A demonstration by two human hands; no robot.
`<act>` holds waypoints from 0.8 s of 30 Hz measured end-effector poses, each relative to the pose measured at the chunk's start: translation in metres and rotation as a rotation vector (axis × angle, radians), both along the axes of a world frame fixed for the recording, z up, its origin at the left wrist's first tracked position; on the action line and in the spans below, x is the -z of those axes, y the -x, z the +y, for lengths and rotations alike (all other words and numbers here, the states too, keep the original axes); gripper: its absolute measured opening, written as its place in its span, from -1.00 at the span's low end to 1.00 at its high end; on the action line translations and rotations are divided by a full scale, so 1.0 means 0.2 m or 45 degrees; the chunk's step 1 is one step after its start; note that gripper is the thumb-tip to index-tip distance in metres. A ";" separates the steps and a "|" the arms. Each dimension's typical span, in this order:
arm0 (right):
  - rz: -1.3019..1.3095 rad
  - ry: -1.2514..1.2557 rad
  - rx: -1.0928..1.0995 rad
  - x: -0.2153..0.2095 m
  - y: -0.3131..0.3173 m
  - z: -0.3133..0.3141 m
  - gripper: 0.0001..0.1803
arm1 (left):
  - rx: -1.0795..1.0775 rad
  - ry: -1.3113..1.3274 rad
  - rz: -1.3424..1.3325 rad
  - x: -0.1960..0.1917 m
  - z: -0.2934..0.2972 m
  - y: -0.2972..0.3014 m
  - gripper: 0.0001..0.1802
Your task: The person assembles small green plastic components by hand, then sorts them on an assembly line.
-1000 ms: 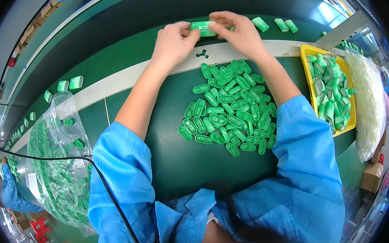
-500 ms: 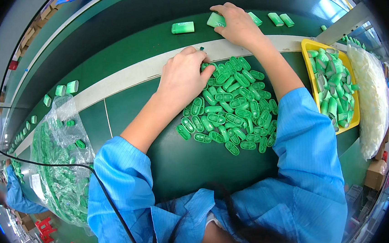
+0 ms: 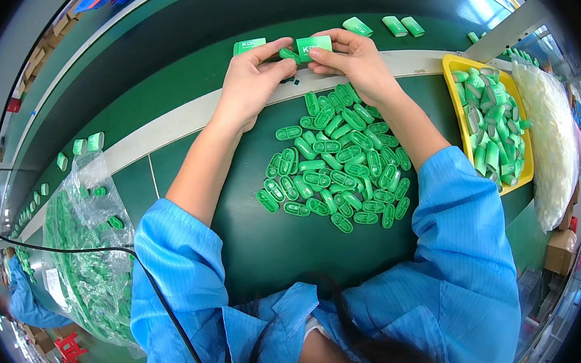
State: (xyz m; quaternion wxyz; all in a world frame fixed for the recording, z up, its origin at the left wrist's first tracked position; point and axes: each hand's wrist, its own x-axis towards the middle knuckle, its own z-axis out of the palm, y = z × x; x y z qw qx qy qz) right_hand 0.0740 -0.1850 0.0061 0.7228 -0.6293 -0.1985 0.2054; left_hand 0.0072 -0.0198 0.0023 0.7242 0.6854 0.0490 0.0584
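My right hand point(image 3: 356, 61) pinches a flat green-and-white casing point(image 3: 314, 46) over the far strip of the bench. Between the thumb and fingers of my left hand point(image 3: 250, 82) is a small green oval cap point(image 3: 289, 55), right beside the casing's left end. Whether cap and casing touch, I cannot tell. Another such casing point(image 3: 248, 45) lies just behind my left fingers. Below my hands spreads a loose pile of green oval caps point(image 3: 343, 157) on the dark green bench top.
A yellow tray point(image 3: 448, 87) full of green casings stands at the right, beside a bag of whitish pieces point(image 3: 550, 147). More casings point(image 3: 394, 26) lie on the far green belt. At the left sits a clear bag of green caps point(image 3: 84, 252); a black cable point(image 3: 63, 246) crosses there.
My right hand has lifted a casing off the far belt and brought it toward my left. My left hand has come up from the pile with a cap, moving left and away from me.
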 end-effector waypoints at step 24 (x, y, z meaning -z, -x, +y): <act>-0.212 0.055 0.021 0.01 0.02 0.03 -0.64 | -0.195 -0.319 -0.196 0.02 -0.05 0.04 -0.68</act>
